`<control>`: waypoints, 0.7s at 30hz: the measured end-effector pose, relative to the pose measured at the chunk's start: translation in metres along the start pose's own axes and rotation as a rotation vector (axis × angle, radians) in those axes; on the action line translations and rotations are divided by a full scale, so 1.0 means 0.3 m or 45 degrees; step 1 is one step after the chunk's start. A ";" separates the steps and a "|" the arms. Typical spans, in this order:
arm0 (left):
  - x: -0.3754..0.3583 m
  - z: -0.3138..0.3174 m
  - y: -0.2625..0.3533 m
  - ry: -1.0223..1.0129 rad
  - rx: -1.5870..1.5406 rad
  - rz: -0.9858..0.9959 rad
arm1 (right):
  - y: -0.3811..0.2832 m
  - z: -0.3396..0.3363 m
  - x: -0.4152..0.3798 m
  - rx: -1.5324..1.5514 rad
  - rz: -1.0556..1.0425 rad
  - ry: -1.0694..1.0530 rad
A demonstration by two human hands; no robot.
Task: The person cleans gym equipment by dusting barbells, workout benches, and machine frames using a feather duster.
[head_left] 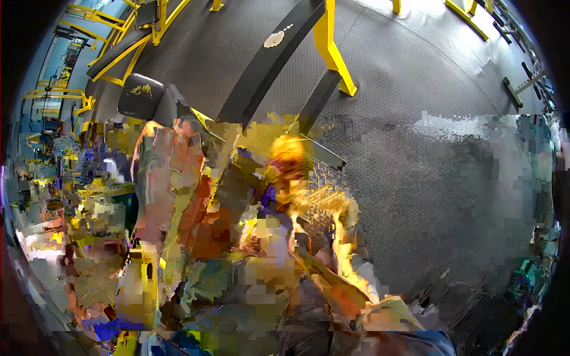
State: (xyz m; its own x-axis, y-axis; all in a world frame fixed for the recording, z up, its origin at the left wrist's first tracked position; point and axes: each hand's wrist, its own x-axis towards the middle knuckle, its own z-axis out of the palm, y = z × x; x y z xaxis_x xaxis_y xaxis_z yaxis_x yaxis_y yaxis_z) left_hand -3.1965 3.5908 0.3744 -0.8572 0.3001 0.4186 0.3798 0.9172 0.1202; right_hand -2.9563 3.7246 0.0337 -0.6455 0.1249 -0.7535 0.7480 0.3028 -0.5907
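Observation:
Broken, smeared blocks of picture cover most of the lower part of the head view. On the left, a skin-toned shape, likely my left hand and forearm, reaches up to just below a black padded roller with worn yellowish patches. Its fingers are lost in the smear. A blurred orange-yellow shape is near the middle, below the yellow frame. Farther down, a distorted skin-toned shape, possibly my right arm, slants through the smear; I cannot tell what its hand holds.
A long black padded bench with a torn pale patch lies ahead. Beside it stands a yellow metal frame leg. More yellow gym machines are at the upper left. A rack stands at the right edge. Dark textured rubber flooring runs between them.

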 end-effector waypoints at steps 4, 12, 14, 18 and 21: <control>0.000 0.003 0.001 0.018 -0.008 0.034 | 0.094 -0.058 0.024 -0.490 -0.242 -0.233; -0.010 0.006 0.008 0.033 -0.013 0.010 | 0.259 -0.233 0.129 -0.759 -0.254 -0.329; -0.010 0.005 0.007 0.038 -0.004 0.030 | 0.335 -0.230 0.046 -0.813 -0.179 -0.443; -0.012 0.007 -0.005 0.031 -0.009 0.049 | 0.353 -0.261 -0.065 -0.407 0.038 -0.154; -0.013 0.013 -0.008 0.038 0.015 0.061 | 0.373 -0.207 0.002 -0.138 -0.127 0.099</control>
State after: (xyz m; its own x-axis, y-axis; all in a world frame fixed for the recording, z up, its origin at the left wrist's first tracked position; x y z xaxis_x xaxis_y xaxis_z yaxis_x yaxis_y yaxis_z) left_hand -3.1955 3.5884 0.3688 -0.8272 0.3360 0.4504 0.4160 0.9050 0.0891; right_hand -2.8826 3.8172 -0.0148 -0.7287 0.1605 -0.6657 0.6614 0.4172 -0.6233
